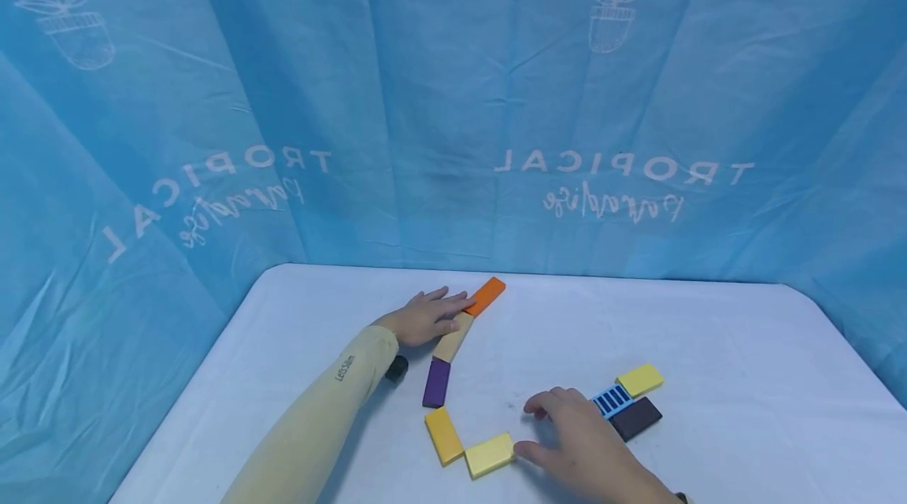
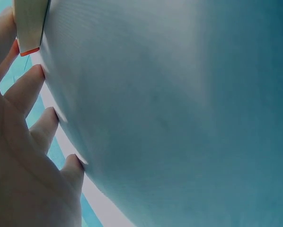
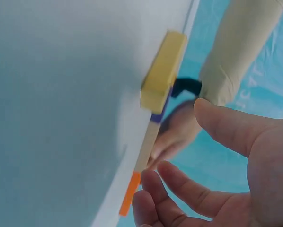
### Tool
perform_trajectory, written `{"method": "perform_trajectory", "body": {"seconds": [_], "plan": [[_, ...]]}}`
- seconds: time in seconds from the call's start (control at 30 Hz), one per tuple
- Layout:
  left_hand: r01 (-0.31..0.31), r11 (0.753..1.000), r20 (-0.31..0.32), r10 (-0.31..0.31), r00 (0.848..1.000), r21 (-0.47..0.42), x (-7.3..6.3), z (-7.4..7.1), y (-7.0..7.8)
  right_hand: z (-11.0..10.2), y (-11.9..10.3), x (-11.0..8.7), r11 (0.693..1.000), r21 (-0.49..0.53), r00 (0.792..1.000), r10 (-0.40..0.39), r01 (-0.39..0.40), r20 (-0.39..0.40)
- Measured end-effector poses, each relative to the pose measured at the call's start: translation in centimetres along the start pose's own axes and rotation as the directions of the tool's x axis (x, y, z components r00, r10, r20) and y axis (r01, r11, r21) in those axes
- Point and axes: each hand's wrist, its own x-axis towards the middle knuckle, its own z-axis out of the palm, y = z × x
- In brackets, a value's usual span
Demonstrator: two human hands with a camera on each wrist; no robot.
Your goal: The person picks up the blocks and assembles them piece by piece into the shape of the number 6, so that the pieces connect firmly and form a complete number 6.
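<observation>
A curved row of flat blocks lies on the white table. From the far end it runs orange block (image 1: 487, 297), plain wood block (image 1: 450, 342), purple block (image 1: 436, 383), amber block (image 1: 444, 436) and pale yellow block (image 1: 490, 455). My left hand (image 1: 423, 320) rests at the plain wood and orange blocks with its fingers spread. Beside the pale yellow block hovers my right hand (image 1: 579, 441), fingers loosely bent and apart, holding nothing in the right wrist view. Its thumb tip is by that block's right end; whether they touch I cannot tell.
Right of my right hand lie a yellow block (image 1: 641, 379), a light blue block with dark bars (image 1: 612, 400) and a dark block (image 1: 636, 419), close together. Blue printed cloth (image 1: 453, 94) hangs behind the table (image 1: 708, 323). A black device sits at my left wrist.
</observation>
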Motion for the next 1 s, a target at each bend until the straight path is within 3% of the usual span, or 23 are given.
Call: {"method": "perform_trajectory", "body": {"seconds": [0.37, 1.0], "plan": [[-0.014, 1.0, 0.002, 0.014, 1.0, -0.003, 0.0, -0.1, -0.2, -2.1, 2.2, -0.8, 0.998, 0.038, 0.975, 0.051, -0.043, -0.216], [-0.01, 1.0, -0.005, 0.01, 1.0, -0.014, -0.1, 0.0, -0.1, -4.8, 7.8, -1.0, 0.996, 0.087, 0.947, 0.051, -0.024, -0.316]]}}
